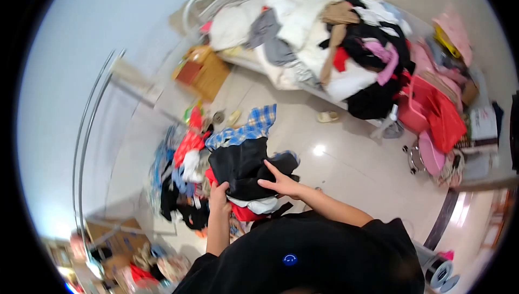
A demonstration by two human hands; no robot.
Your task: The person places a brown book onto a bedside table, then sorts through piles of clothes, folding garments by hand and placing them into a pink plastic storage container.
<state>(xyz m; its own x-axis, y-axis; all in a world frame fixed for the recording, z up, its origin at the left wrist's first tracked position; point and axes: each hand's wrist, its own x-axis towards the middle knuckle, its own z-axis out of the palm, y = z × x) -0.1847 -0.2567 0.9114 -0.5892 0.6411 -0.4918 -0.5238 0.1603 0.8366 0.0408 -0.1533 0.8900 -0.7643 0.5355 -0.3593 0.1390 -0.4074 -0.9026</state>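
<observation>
Both hands are on a black garment [240, 161] in front of my body. My left hand [219, 196] grips its lower left edge, the fingers partly hidden by the cloth. On the right side of the garment lies my right hand [280, 181], thumb and fingers apart, pressing on the fabric. A blue checked cloth [251, 129] shows just beyond the garment. Red cloth [244, 212] and white cloth [262, 205] are under it, near my body. To the left is a heap of mixed clothes [186, 180] on the floor.
A bed [254, 61] piled with clothes stands ahead. A cardboard box [208, 75] is beside it. At the right are a pink chair [413, 105], a red bag [446, 121] and a stool [431, 153]. A metal rack [81, 148] stands left; a slipper [327, 117] lies on the floor.
</observation>
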